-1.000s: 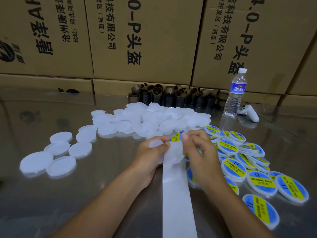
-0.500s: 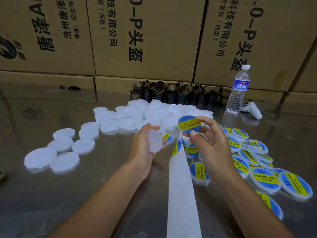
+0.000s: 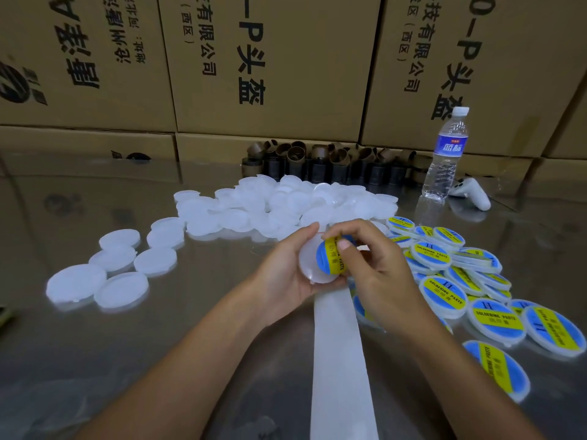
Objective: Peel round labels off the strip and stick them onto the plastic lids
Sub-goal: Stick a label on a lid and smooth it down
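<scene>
Blue-and-yellow label [image 3: 328,259], pinched in my right hand [image 3: 379,281], meets the white lid [image 3: 307,265] my left hand [image 3: 286,276] grips (mid-frame).

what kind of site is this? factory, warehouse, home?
Probably a small packing workshop or stockroom: printed cardboard cartons stacked wall-like behind a shiny metal table, heaps of blank white lids beside labelled lids, and a row of empty cardboard roll cores.

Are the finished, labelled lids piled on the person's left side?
No: the labelled lids lie heaped to the right of the strip, while the plain white lids lie to its left.
</scene>
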A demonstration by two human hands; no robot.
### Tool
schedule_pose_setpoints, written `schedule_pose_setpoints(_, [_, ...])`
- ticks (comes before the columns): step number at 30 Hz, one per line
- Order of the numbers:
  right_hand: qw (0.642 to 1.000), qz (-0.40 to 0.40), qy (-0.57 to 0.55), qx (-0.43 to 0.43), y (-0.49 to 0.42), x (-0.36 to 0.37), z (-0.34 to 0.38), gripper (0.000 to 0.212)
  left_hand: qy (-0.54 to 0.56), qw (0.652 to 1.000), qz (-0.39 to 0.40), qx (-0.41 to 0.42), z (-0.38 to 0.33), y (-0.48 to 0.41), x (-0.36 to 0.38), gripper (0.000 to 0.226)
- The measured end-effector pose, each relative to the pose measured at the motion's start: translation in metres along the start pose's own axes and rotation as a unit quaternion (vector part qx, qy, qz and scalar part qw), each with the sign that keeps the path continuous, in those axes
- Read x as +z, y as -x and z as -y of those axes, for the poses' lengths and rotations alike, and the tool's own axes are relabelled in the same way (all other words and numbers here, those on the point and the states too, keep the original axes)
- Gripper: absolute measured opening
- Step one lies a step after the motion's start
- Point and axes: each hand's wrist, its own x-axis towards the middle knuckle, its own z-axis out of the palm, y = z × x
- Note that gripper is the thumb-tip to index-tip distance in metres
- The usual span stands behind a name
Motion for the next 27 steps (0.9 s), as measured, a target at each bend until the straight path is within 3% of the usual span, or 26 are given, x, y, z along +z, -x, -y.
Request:
schedule_pose_setpoints(7, [0.985,0.054,0.155,-0.053,0.004,0.003,-0.012,0.018,-0.065,0.997,0.024,-0.03,0.002,-0.001,-0.001,0.061])
schedule_pose_setpoints(18, [0.979,0.066,0.18,-0.072,0.004,0.003,-0.015,0.027,-0.072,0.996,0.023,-0.036,0.005,-0.005,-0.004,0.077])
schedule_pose_setpoints(27, [0.976,0.058,0.197,-0.074,0.005,0.003,-0.014,0.022,-0.053,0.998,0.03,-0.03,0.005,-0.006,-0.003,0.092])
